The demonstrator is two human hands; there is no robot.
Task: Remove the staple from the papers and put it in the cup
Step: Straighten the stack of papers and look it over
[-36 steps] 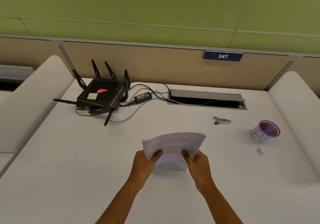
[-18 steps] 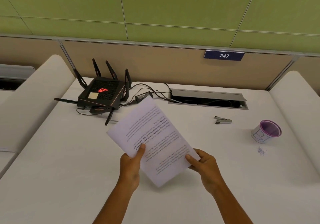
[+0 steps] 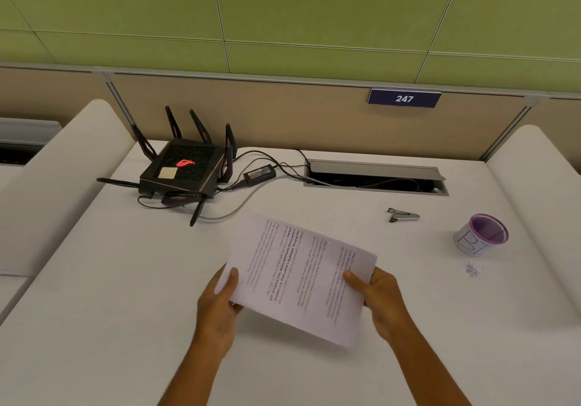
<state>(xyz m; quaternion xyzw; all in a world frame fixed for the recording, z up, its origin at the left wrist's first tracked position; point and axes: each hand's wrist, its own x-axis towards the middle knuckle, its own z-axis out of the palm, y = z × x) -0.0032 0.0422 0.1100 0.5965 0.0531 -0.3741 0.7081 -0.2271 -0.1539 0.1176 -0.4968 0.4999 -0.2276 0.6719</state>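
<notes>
The papers (image 3: 301,280) are held above the middle of the white table (image 3: 94,327), printed side up and turned so the text runs sideways. The left hand (image 3: 220,308) grips their left edge, thumb on top; the right hand (image 3: 380,298) grips the right edge the same way. The staple is too small to make out. The staple remover (image 3: 403,215) lies on the table toward the back right, well apart from the papers. The cup (image 3: 481,238), purple inside, stands near the right edge, with small purple specks (image 3: 471,270) just in front of it. A black router (image 3: 185,170) sits at the back left corner.
</notes>
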